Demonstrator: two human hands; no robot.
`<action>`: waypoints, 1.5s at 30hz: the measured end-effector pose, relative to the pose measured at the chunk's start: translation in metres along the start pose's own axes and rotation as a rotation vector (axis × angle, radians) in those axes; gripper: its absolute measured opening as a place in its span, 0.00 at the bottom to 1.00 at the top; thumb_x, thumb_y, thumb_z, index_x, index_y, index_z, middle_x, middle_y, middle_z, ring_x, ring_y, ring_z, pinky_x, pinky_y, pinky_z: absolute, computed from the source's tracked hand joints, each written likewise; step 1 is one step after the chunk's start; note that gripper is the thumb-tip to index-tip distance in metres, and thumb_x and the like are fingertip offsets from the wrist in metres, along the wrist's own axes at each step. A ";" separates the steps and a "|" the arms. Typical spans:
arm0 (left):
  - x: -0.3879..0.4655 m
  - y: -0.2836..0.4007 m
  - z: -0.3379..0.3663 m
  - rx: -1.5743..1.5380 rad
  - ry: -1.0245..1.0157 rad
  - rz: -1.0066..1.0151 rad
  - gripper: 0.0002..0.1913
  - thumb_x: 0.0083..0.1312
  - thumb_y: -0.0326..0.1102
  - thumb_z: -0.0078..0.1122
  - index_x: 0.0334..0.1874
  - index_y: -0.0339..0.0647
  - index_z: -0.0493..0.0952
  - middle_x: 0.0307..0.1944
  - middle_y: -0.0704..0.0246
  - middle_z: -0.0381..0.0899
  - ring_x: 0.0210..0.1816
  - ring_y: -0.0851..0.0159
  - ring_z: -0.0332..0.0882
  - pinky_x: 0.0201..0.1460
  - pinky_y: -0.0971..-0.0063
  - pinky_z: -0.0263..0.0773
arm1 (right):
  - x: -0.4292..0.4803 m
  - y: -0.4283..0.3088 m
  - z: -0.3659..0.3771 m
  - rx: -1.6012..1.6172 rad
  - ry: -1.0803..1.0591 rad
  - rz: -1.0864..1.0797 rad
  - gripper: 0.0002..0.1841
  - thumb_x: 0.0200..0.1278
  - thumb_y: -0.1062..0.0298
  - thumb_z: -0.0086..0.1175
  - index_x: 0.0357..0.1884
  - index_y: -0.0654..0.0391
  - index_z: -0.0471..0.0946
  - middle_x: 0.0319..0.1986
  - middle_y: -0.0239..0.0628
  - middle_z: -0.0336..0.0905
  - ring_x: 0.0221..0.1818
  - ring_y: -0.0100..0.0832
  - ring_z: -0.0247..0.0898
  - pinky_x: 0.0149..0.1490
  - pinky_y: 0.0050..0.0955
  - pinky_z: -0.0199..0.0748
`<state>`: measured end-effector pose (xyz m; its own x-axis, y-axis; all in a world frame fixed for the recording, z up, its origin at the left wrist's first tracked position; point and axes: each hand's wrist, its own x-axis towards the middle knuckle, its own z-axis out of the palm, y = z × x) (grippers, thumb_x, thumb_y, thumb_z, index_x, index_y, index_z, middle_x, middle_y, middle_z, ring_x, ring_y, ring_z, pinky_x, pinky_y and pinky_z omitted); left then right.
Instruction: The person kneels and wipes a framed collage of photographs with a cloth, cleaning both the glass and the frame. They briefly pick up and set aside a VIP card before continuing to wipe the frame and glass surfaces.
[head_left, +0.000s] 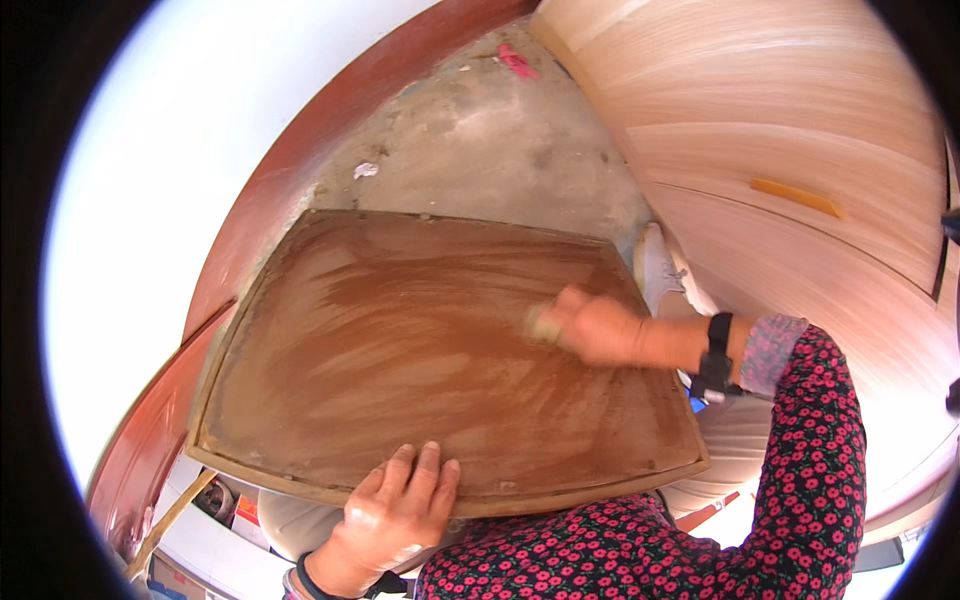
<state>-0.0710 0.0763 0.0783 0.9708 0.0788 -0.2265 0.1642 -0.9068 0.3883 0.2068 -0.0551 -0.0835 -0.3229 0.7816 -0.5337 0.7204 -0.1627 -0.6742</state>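
A large brown panel (390, 360) with a raised rim lies in front of me, its near edge at my lap. Darker and paler streaks sweep across its surface. My right hand (600, 326) is over the right half of the panel, blurred by motion. Its fingers are closed on a small pale yellowish pad (541, 324), too blurred to tell whether it is sponge or cloth. On the panel's near rim rests my left hand (405, 499), its fingers lying over the edge onto the surface. The left thumb is hidden.
Beyond the panel is a stained concrete floor (495, 142) with a pink scrap (516, 61) and a whitish scrap (366, 171). A red-brown baseboard (300, 142) runs along the left wall. Pale wood-grain cabinet fronts (750, 135) rise at right, beside my shoe (658, 262).
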 end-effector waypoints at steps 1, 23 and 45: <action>0.000 0.000 -0.001 -0.002 -0.003 -0.001 0.13 0.50 0.34 0.55 0.38 0.40 0.79 0.39 0.60 0.80 0.37 0.60 0.79 0.33 0.76 0.76 | 0.018 0.031 0.009 -0.079 -0.117 0.322 0.21 0.48 0.73 0.52 0.48 0.47 0.72 0.38 0.52 0.71 0.38 0.51 0.73 0.38 0.46 0.73; 0.005 0.007 0.000 0.032 0.052 0.005 0.18 0.48 0.35 0.54 0.41 0.38 0.78 0.41 0.60 0.79 0.40 0.60 0.77 0.36 0.77 0.74 | 0.263 0.004 0.031 -0.035 0.093 0.079 0.13 0.55 0.61 0.51 0.34 0.60 0.80 0.34 0.53 0.78 0.38 0.51 0.75 0.41 0.46 0.72; 0.003 0.003 0.003 0.097 0.101 0.064 0.17 0.52 0.37 0.52 0.41 0.34 0.79 0.39 0.56 0.79 0.36 0.58 0.76 0.33 0.77 0.72 | 0.347 -0.095 0.015 0.108 0.013 -0.017 0.16 0.49 0.69 0.52 0.43 0.53 0.79 0.42 0.49 0.76 0.47 0.50 0.71 0.48 0.42 0.71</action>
<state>-0.0677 0.0723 0.0762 0.9923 0.0560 -0.1107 0.0880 -0.9468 0.3097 0.0170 0.2220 -0.2123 -0.3264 0.7923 -0.5155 0.6444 -0.2125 -0.7346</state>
